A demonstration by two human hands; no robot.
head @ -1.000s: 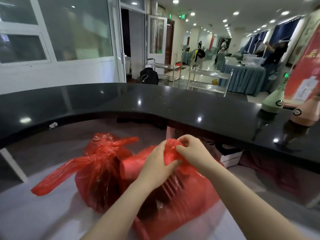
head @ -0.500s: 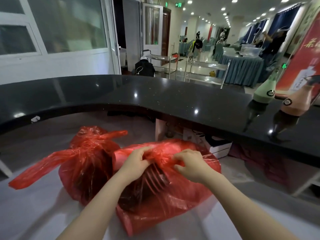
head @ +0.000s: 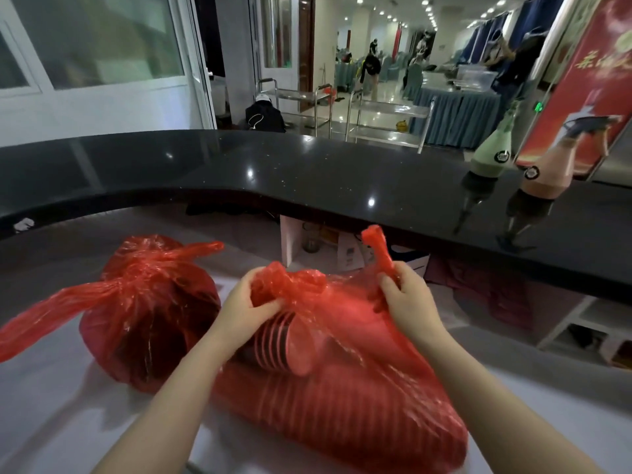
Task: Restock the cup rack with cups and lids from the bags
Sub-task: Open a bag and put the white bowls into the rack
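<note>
Here, two red plastic bags lie side by side on a pale bench point(head: 51, 405) in the lower half of the frame. The bag on the right point(head: 359, 415), at lower centre, is see-through enough to show stacks of cups point(head: 284, 343) lying on their sides inside it. The left hand point(head: 244, 311) grips a bunched fold of that bag's plastic near its top, fingers point(head: 270, 305) curled closed around the film. The right hand point(head: 408, 302), a little right of centre, is closed on one of the bag's twisted handles point(head: 379, 251), which stands upward out of the fist. Both bare forearms reach in from the bottom edge.

The second bag point(head: 147, 313), at lower left and just beside the first, is knotted at the top, with one long handle trailing toward the left edge; its contents look dark and cannot be made out.

Beyond the bags a curved, glossy black counter point(head: 307, 172) crosses the middle of the frame. On it at the right stand a green bottle point(head: 492, 152) and a pink bottle point(head: 550, 169), close together. A bright hall with people fills the upper right.
</note>
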